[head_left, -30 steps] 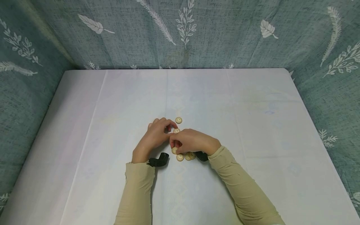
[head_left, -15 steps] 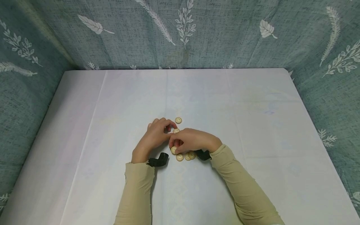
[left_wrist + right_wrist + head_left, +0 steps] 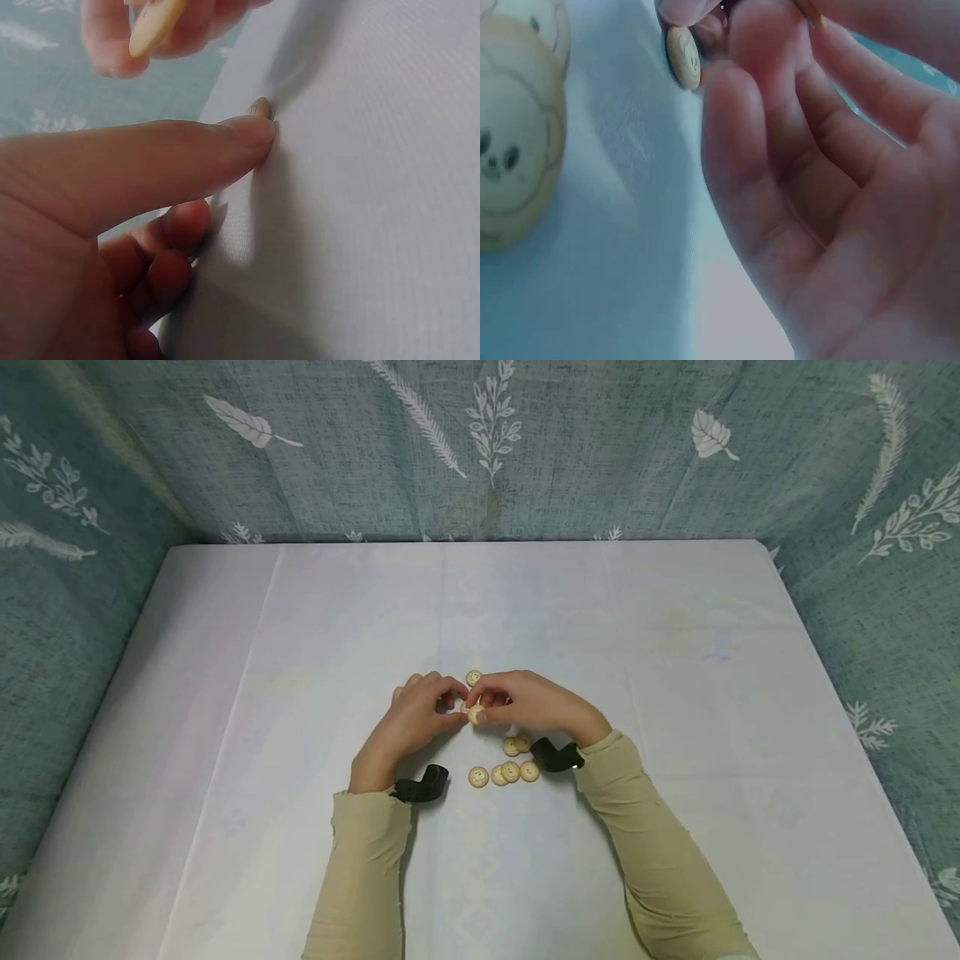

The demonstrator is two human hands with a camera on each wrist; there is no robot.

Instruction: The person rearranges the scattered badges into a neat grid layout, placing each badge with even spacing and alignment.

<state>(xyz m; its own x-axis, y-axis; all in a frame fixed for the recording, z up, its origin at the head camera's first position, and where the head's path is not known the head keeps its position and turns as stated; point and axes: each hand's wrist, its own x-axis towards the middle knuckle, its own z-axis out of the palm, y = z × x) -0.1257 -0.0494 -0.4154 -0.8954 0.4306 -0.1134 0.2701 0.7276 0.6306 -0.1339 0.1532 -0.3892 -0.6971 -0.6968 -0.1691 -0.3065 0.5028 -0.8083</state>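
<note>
My left hand [image 3: 412,718] rests left of the table's middle, thumb and index finger pinching the edges of a small round wooden disc [image 3: 260,107] on the white cloth. Most of that disc is behind the thumb in the left wrist view. Over it, my right hand [image 3: 532,703] pinches a second pale wooden disc [image 3: 476,715] between thumb and fingertips, tilted and raised off the cloth in the left wrist view. Another disc [image 3: 473,677] lies just beyond the fingertips.
Several more discs [image 3: 511,771] lie nearer the body, some overlapping; one shows a printed animal face [image 3: 510,154]. Black wrist cameras [image 3: 422,784] sit at both wrists. A green leaf-patterned curtain [image 3: 337,460] hangs behind the white-covered table [image 3: 675,652].
My right hand has lifted a disc from the near group and carried it forward to the left hand's fingertips, uncovering more discs below. My left hand has stayed in place.
</note>
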